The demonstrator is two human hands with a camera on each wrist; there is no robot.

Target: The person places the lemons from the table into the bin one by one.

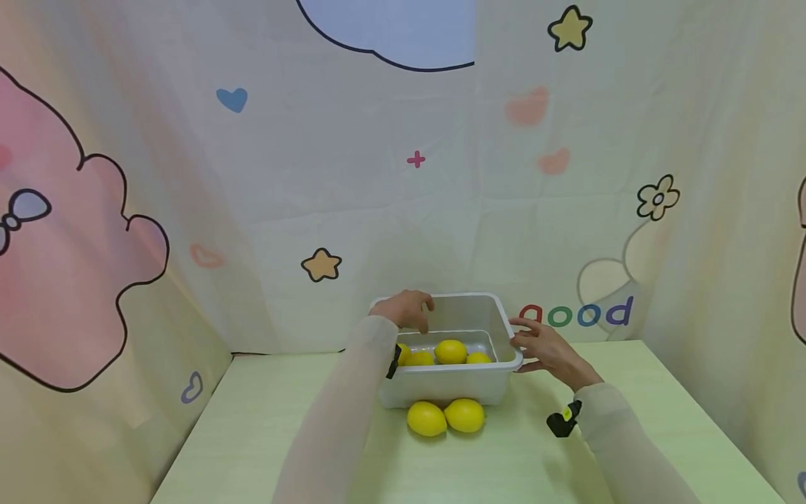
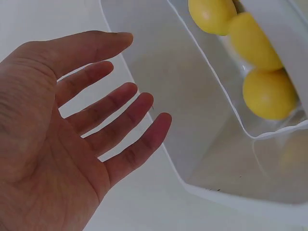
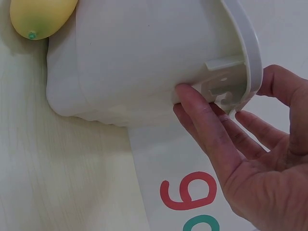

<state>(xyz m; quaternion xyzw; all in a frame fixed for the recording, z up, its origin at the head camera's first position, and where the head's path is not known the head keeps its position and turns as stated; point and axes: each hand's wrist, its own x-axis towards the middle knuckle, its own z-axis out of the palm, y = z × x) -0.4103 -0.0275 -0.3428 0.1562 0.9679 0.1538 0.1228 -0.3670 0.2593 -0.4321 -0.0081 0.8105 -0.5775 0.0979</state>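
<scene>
A white plastic bin (image 1: 450, 385) stands against the back curtain with several yellow lemons (image 1: 450, 351) inside. Two more lemons (image 1: 465, 416) lie side by side on the table just in front of it. Over the bin's left rim is my left hand (image 1: 406, 309), palm empty and fingers spread loosely; the left wrist view shows its fingertips (image 2: 163, 120) overlapping the bin's inner wall. At the opposite end my right hand (image 1: 550, 350) holds the rim, with fingertips (image 3: 185, 91) against the outer wall below the lip and another finger behind the edge.
The pale wood-patterned table (image 1: 264, 434) extends to both sides and in front of the bin. A printed curtain (image 1: 283, 175) hangs close behind it and along both sides. Each sleeve has a black wrist strap (image 1: 562, 420).
</scene>
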